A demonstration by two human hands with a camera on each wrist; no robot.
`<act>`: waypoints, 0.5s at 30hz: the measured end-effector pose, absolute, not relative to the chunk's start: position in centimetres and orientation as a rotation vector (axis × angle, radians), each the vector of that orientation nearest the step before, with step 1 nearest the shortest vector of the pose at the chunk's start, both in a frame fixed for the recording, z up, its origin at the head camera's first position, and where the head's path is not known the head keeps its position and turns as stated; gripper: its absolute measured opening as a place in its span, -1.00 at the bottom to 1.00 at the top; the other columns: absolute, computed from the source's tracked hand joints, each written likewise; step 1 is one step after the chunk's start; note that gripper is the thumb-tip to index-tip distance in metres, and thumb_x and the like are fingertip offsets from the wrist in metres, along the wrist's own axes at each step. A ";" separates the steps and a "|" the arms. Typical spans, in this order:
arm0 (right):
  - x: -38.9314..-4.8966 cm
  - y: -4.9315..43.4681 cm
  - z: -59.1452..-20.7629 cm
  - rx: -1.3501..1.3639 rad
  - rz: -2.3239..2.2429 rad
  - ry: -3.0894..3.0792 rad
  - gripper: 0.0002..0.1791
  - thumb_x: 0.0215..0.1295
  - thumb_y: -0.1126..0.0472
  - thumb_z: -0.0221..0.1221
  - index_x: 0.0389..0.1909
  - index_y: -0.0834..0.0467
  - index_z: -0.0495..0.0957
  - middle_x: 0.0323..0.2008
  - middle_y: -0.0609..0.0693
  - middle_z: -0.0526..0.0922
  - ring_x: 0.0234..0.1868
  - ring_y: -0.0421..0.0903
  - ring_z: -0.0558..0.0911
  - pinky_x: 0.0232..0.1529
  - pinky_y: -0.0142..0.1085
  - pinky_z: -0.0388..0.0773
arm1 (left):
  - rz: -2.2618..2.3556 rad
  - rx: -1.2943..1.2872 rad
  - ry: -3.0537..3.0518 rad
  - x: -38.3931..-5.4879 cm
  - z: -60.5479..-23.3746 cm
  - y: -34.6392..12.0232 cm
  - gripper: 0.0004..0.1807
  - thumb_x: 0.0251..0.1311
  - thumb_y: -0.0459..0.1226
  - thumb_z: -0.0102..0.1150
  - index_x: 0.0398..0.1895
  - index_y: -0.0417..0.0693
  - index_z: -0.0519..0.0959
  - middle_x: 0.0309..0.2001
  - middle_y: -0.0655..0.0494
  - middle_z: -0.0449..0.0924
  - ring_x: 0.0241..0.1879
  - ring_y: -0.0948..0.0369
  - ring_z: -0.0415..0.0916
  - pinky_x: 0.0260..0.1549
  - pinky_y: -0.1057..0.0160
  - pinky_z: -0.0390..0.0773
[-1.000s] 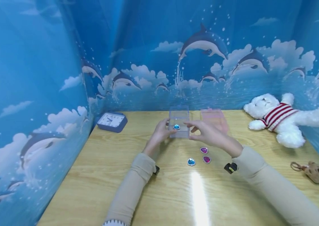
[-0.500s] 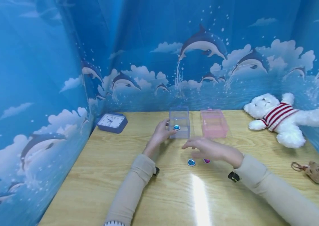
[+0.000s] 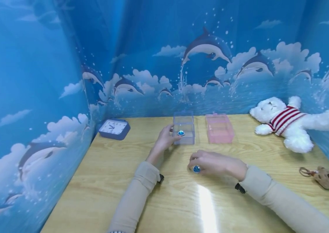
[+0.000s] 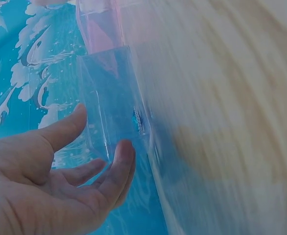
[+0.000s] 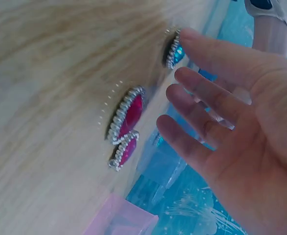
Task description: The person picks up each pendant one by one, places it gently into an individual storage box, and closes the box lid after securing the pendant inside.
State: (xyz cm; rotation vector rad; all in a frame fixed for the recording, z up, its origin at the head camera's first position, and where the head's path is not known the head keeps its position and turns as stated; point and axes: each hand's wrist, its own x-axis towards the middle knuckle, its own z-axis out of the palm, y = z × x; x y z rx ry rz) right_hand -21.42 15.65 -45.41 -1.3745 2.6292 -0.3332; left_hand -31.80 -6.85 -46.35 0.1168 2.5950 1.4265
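Observation:
My left hand (image 3: 164,139) is at the left side of a clear bluish-purple plastic box (image 3: 188,139), fingertips right at its wall. The box's lid is raised, and a blue heart-like gem with a silvery beaded rim (image 3: 181,133) lies inside. My right hand (image 3: 215,163) is low over the table, its fingers apart in the right wrist view. One fingertip is right at the edge of a second blue gem (image 5: 176,53) on the tabletop. Beside it lie a larger-looking pink gem (image 5: 131,113) and another pink gem (image 5: 127,151), both hidden by the right hand in the head view.
A clear pink box (image 3: 220,134) with its lid raised stands right of the bluish one. A purple clock (image 3: 114,128) is at the back left. A white plush bear (image 3: 289,119) and a brown keychain (image 3: 323,177) lie on the right. A dolphin-print curtain (image 3: 153,81) hangs behind.
My right hand has moved from beside the bluish box down and toward me to the loose blue gem. The left hand stays at the box.

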 end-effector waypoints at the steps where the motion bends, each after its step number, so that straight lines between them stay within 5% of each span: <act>1: -21.3 15.6 -45.5 -1.378 -0.324 2.632 -0.50 0.20 0.31 0.46 0.18 -0.04 0.71 0.14 -0.05 0.72 0.11 -0.07 0.65 0.14 -0.21 0.72 | 1.429 0.118 2.595 -31.8 -46.4 -6.9 -0.13 0.28 -0.29 0.43 0.62 -0.06 0.25 0.36 -0.18 0.49 0.28 -0.11 0.51 0.32 -0.12 0.59; 15: -21.1 15.3 -45.8 -1.374 -0.325 2.651 -0.68 0.27 0.33 0.42 0.00 -0.04 0.76 0.05 -0.03 0.71 0.05 -0.05 0.70 0.07 -0.25 0.76 | 1.386 0.163 2.627 -32.2 -46.6 -6.9 -0.18 0.32 -0.28 0.41 0.61 -0.07 0.28 0.28 -0.16 0.56 0.17 -0.07 0.57 0.16 -0.05 0.67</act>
